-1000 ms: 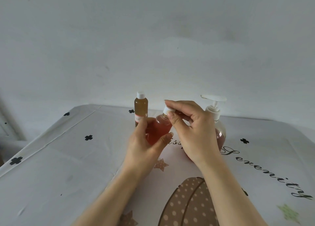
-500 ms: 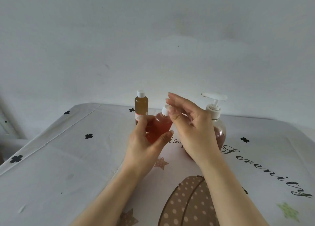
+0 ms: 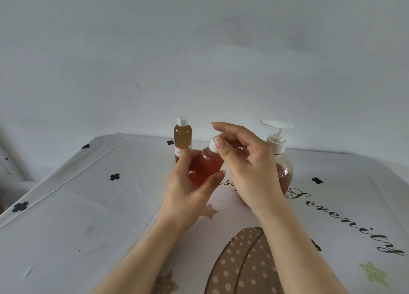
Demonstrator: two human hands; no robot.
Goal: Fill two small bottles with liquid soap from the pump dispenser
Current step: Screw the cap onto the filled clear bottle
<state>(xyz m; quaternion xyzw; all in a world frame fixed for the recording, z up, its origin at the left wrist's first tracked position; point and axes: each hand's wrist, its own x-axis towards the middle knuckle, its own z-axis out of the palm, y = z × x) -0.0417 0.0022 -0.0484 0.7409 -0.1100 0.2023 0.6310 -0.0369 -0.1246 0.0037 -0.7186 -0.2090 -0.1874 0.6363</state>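
Observation:
My left hand (image 3: 188,187) grips a small clear bottle of reddish soap (image 3: 209,165), held tilted above the table. Its white cap (image 3: 214,144) is on the neck. My right hand (image 3: 247,163) is at the cap: the thumb touches it, and the index finger is lifted above it. A second small bottle (image 3: 182,139), amber with a white cap, stands upright behind the left hand. The pump dispenser (image 3: 279,152) with a white pump head stands behind my right hand, its lower part hidden by that hand.
A white tablecloth (image 3: 88,205) with black clover marks, script lettering and a brown dotted print covers the table. A plain white wall rises right behind the bottles. The table's left edge drops away at far left.
My right fingers, which pinched the cap a second ago, have loosened and the index finger has lifted. The left hand keeps the reddish bottle in nearly the same place.

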